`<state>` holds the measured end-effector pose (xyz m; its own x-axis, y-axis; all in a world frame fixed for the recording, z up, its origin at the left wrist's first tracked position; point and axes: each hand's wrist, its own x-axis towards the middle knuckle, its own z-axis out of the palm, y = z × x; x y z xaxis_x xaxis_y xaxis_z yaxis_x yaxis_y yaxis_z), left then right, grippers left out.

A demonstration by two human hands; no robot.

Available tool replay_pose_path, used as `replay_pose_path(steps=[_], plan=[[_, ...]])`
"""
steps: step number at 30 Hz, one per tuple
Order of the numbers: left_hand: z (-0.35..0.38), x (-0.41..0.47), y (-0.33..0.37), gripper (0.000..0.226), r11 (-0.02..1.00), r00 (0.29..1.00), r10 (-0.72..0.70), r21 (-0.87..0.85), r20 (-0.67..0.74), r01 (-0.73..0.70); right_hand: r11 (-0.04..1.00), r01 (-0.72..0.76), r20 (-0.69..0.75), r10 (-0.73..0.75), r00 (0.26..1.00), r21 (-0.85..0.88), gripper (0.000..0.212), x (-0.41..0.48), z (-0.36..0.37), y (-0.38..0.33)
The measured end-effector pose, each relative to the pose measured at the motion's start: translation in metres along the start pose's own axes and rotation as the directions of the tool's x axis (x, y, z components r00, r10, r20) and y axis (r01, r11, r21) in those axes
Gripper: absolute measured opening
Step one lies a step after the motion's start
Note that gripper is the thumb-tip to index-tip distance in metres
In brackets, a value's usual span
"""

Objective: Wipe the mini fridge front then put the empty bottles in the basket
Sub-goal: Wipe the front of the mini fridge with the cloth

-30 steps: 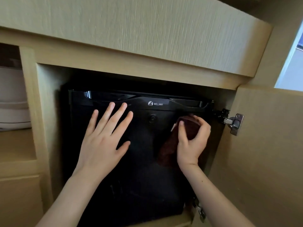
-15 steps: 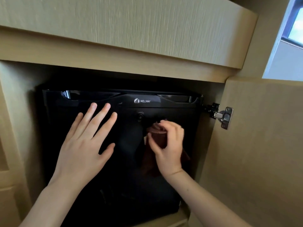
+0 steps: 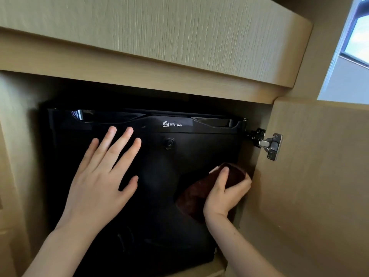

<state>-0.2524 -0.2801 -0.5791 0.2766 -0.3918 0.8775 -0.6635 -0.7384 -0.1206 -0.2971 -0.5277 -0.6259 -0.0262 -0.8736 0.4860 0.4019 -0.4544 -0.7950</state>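
Note:
A black mini fridge (image 3: 159, 196) marked WELLWAY sits inside a wooden cabinet recess, its door shut. My left hand (image 3: 99, 180) lies flat on the upper left of the door with fingers spread. My right hand (image 3: 225, 192) grips a dark brown cloth (image 3: 193, 194) and presses it against the right side of the door, near the fridge's right edge. The cloth hangs down to the left below my fingers. No bottles or basket are in view.
The cabinet door (image 3: 309, 196) stands open to the right, held by a metal hinge (image 3: 269, 144). A thick wooden countertop edge (image 3: 159, 37) overhangs the recess. A window (image 3: 357, 37) shows at the upper right.
My right hand has carried the cloth from the middle of the door down and to the right edge. My left hand has stayed flat on the door.

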Motion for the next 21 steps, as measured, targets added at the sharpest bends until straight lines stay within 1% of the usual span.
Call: replay_pose_path(steps=[2,3,5,7,9,10,13,16,18,19,21], plan=[[0.000,-0.001,0.000,0.070,1.000,1.000,-0.001,0.002,0.000,0.001,0.995,-0.095,-0.020,0.095,0.995,-0.016,0.040,-0.006,-0.005,0.004],[0.000,-0.001,0.001,0.070,1.000,1.000,-0.002,0.000,-0.003,0.002,0.994,-0.107,-0.026,0.107,0.994,-0.015,0.039,-0.004,-0.002,-0.001],[0.000,-0.001,0.000,0.071,1.000,1.000,-0.005,-0.008,-0.014,0.005,0.997,-0.076,-0.036,0.076,0.996,0.007,0.037,0.009,0.010,-0.019],[0.002,-0.001,0.000,0.072,1.000,1.000,-0.007,-0.018,-0.020,0.007,0.999,0.009,-0.022,-0.008,1.000,0.041,0.033,0.024,0.023,-0.039],[0.003,-0.002,0.000,0.073,1.000,0.999,-0.015,-0.027,-0.030,0.014,0.994,0.084,0.007,-0.085,0.996,0.075,0.030,0.032,0.029,-0.047],[0.004,-0.002,0.000,0.074,0.999,0.999,-0.015,-0.029,-0.035,0.014,0.991,0.089,0.014,-0.091,0.996,0.097,0.030,0.032,0.028,-0.046],[0.002,0.000,0.000,0.073,0.999,0.999,-0.007,-0.033,-0.033,0.006,0.994,0.031,0.028,-0.034,0.999,0.100,0.031,0.018,0.010,-0.024],[-0.002,0.001,0.000,0.072,1.000,1.000,-0.004,-0.023,-0.005,0.003,0.999,-0.027,0.046,0.026,0.999,0.038,0.032,-0.001,-0.008,0.000],[-0.002,0.000,0.001,0.071,1.000,1.000,-0.008,-0.022,0.000,0.008,0.999,-0.042,0.048,0.041,0.998,0.011,0.035,0.001,-0.006,-0.004],[-0.002,0.000,0.001,0.072,1.000,1.000,-0.010,-0.020,-0.005,0.010,1.000,-0.022,0.055,0.021,0.998,0.020,0.036,0.006,-0.001,-0.012],[0.001,-0.002,0.000,0.073,1.000,1.000,-0.007,-0.018,-0.023,0.006,0.995,0.090,0.077,-0.094,0.993,0.053,0.037,0.020,0.011,-0.034]])
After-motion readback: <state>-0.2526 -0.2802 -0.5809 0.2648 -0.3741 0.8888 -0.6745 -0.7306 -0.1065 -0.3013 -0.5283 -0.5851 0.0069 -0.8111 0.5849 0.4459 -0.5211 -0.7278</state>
